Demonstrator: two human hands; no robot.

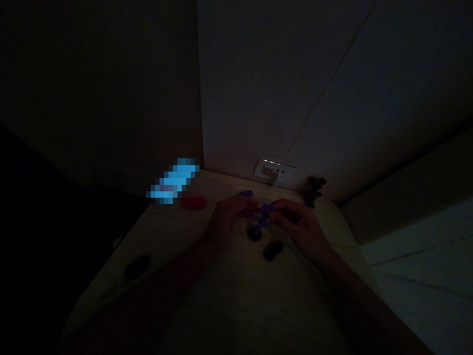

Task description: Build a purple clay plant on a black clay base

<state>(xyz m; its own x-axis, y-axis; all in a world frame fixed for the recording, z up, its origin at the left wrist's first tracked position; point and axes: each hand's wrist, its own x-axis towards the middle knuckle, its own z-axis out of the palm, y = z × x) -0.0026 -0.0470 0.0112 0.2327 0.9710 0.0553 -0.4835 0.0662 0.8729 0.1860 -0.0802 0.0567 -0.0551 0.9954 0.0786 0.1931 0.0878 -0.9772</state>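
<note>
The light is very dim. A small purple branched piece, its exact kind too dark to make out, rises from a round black base on the table. My right hand pinches its upper right part between thumb and fingertips. From the other side my left hand reaches in, its thumb and fingers bent around the piece's left edge; the exact contact is lost in shadow. Behind my left fingers lies another purple bit. A dark, rounded object lies just in front of my right hand.
On the pale wooden table are a red rounded object, a dark oval object and a dark knobbly object by the wall. A bright, pixelated blue screen stands at back left. A wall socket holds a plug.
</note>
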